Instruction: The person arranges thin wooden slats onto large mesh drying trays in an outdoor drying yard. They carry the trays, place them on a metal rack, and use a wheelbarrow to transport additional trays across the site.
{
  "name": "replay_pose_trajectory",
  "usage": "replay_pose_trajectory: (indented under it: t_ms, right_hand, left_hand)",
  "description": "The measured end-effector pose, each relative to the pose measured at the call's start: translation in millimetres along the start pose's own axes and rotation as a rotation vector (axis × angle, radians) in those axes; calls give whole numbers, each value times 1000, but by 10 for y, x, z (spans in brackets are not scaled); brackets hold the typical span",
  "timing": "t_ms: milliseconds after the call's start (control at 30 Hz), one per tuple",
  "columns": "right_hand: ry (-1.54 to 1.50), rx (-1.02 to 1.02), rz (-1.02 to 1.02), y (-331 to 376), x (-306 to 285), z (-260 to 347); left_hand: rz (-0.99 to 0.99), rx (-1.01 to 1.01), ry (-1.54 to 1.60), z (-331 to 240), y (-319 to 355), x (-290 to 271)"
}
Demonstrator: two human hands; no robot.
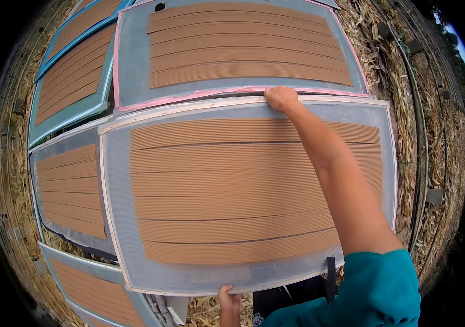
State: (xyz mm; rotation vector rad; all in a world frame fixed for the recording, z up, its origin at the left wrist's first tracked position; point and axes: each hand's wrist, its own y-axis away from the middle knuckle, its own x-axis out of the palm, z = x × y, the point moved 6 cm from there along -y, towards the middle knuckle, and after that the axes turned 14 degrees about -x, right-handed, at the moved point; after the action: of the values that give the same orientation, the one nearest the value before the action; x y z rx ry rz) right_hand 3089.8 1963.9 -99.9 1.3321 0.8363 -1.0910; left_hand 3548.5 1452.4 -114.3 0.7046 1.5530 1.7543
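Note:
A mesh drying screen [117, 196] with a pale frame spans the middle, in front of me. On its mesh lie several long brown strips with fine ridges [221, 185], laid in rows with thin gaps between. My right hand [281, 98] is closed around the far rail of the frame, its arm reaching across the strips and hiding part of them. At the near rail, my left hand [229, 299] grips the frame's edge from below, thumb on top; its other fingers are partly hidden.
Beyond lies a pink-edged screen [132, 60] with similar strips. More screens stand at the left, including a blue-edged one [101, 106] and a pale one [69, 180]. Dry corn husks [407, 141] cover the ground at the right, alongside a long pole [420, 163].

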Motion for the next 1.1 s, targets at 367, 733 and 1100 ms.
replay_pose_trajectory:
  t_ms: [367, 733, 1100]
  right_hand:
    - [38, -98, 87, -298, 327, 97]
    - [-122, -33, 61, -229, 457, -7]
    - [-246, 28, 388, 318, 683, -30]
  left_hand:
    - [225, -42, 166, -300, -575, 39]
    - [227, 2, 221, -84, -398, -67]
    - [-56, -41, 45, 291, 377, -555]
